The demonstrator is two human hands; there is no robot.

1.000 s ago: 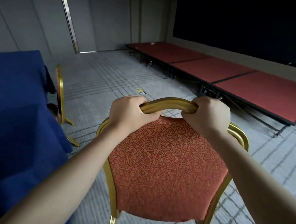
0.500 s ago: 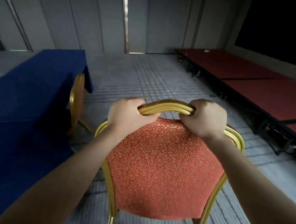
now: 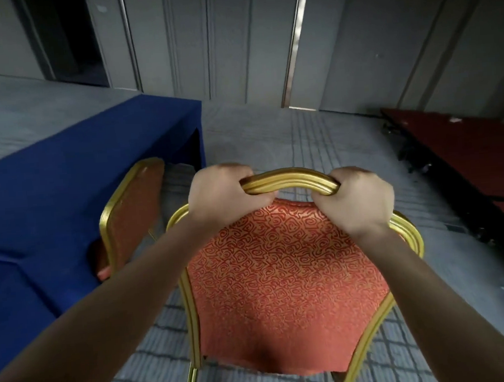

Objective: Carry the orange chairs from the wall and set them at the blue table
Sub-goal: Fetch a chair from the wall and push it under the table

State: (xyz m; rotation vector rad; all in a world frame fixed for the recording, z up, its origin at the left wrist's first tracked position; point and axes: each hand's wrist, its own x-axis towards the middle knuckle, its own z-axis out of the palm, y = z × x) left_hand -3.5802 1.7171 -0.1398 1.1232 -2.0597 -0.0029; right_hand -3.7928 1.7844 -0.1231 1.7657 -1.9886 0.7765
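Observation:
An orange patterned chair (image 3: 284,284) with a gold frame fills the middle of the view, its backrest facing me. My left hand (image 3: 221,196) grips the left part of its top rail. My right hand (image 3: 362,201) grips the right part of the same rail. The blue table (image 3: 50,187) stretches along the left side, draped in blue cloth. A second orange chair (image 3: 136,211) stands tucked against the table's near side, just left of the chair I hold. The held chair's seat and legs are mostly hidden below the backrest.
Grey patterned carpet (image 3: 270,135) lies ahead between the table and a low red stage platform (image 3: 468,151) on the right. Grey panelled walls (image 3: 234,43) close the far end, with a dark doorway (image 3: 67,36) at the upper left.
The view has swung to the left. The blue table and the tucked chair now sit nearer the centre, and the red platform has slid toward the right edge. Both hands keep their grip on the rail.

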